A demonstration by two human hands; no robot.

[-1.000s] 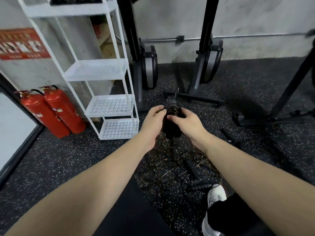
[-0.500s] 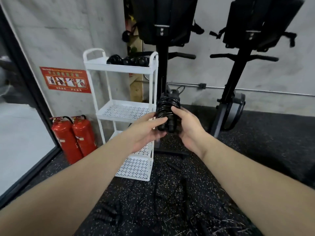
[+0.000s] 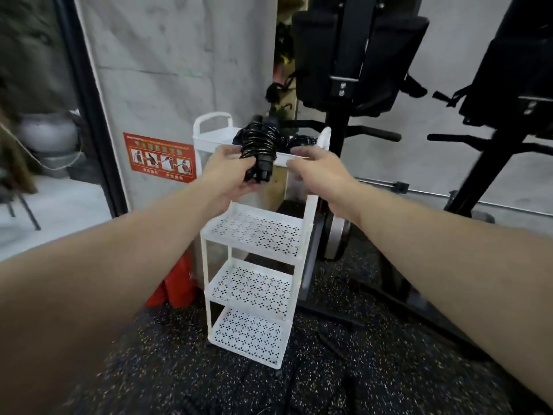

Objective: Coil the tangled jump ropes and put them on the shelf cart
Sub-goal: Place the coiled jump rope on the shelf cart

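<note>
A speckled black rubber floor [image 3: 374,369] runs up to a grey concrete wall, and a white shelf cart [image 3: 254,235] stands against it beside tall black exercise machines [image 3: 353,61].

The coiled jump rope [image 3: 259,148] is a tight black bundle held up at the front edge of the cart's top tray. Its long axis runs nearly upright, with the wound cord at the top and the handle ends pointing down toward the lower shelves. The left hand [image 3: 232,172] grips it from below and from the left, fingers curled round the lower part, so the bottom of the bundle is partly hidden. The right hand [image 3: 317,172] is apart from the rope, fingers loosely bent and holding nothing, just in front of the tray's front rim. Behind the bundle another dark coil [image 3: 300,142] lies in the top tray; most of it is hidden by the rim and the hands.

The three perforated shelves below are bare. A red wall sign [image 3: 163,158] is too blurred to read, and something red [image 3: 176,287] on the floor behind the cart is largely hidden by the left forearm.

Half a second ago both hands held the bundle lower, in front of the middle shelf; now it is at top-tray height and the right hand has let go.
</note>
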